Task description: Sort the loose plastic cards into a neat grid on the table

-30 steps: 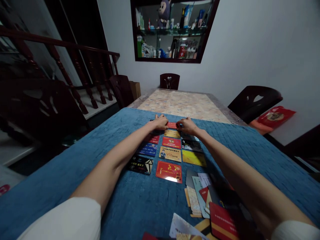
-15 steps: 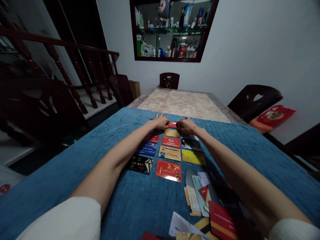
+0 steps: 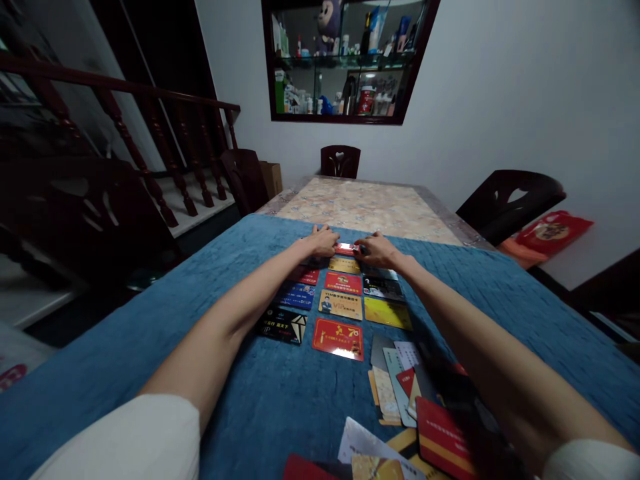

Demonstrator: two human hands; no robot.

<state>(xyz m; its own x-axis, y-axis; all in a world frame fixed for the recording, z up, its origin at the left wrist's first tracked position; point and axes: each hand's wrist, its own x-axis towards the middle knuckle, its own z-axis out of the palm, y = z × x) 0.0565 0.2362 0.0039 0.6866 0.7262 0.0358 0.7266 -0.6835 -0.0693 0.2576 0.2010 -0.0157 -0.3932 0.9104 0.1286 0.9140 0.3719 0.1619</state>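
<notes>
At the far end of rows of cards, a red card (image 3: 346, 249) lies at the top of the middle column, bright with glare. My left hand (image 3: 325, 241) is at its left edge, fingers bent and closed on it. Opposite, my right hand (image 3: 376, 251) pinches the right edge. Nearer me in that column are a gold card (image 3: 344, 265), a red card (image 3: 343, 283), a tan VIP card (image 3: 341, 305) and a red card (image 3: 339, 339). A blue card (image 3: 296, 296) and a black card (image 3: 281, 325) lie left; a yellow card (image 3: 387, 313) lies right. My forearms partly hide the outer columns.
A loose pile of overlapping cards (image 3: 443, 433) spreads at the near right, under my right forearm. Blue cloth (image 3: 260, 407) covers the near part of the table (image 3: 370, 203). Dark wooden chairs (image 3: 507, 200) stand around it, and a red bag (image 3: 553, 230) is at the right.
Both hands stay at the far red card with only slight finger movement. Glare on that card has grown brighter. The view has shifted slightly; the other cards lie as before.
</notes>
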